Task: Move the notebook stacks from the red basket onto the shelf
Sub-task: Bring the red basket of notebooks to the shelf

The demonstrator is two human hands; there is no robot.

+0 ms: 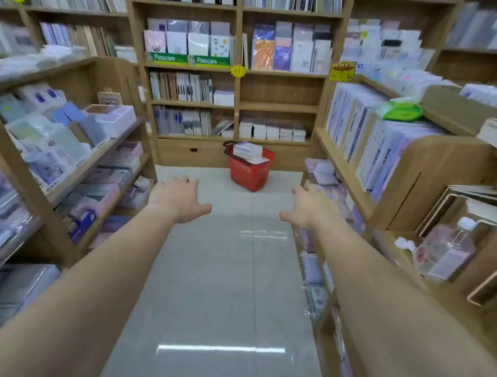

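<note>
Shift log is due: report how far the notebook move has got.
Done: nothing certain. White stacks sit on the bottom shelf, but where they came from cannot be told. In hand: nothing. The left hand and right hand are open, reaching out short of the basket. Left: notebooks lie piled in the basket, all to be moved.

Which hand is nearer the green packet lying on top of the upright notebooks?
Right. The right hand reaches out below and to the left of the green packet, beside that shelving unit; the left hand is farther left still, also lower.
</note>
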